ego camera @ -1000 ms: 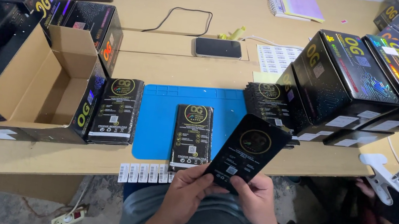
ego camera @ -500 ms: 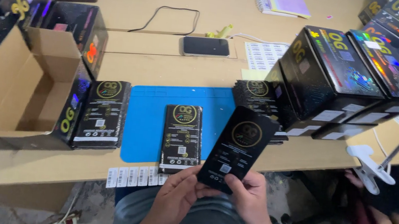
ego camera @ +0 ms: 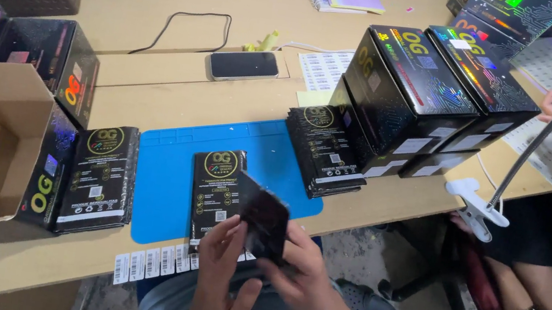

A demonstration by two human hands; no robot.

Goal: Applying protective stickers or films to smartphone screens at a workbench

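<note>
1. Wooden worktop carries a blue mat, with black packets stacked on both sides within reach.
2. I see the left hand and right hand, fingers closed on 1 black packet, tilted above the worktop edge for viewing.

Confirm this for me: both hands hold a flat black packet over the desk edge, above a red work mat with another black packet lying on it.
Not quite: the work mat is blue, not red, as the head view shows. The rest stands: the left hand and right hand hold a flat black packet over the desk edge, and another black packet lies on the mat.
</note>
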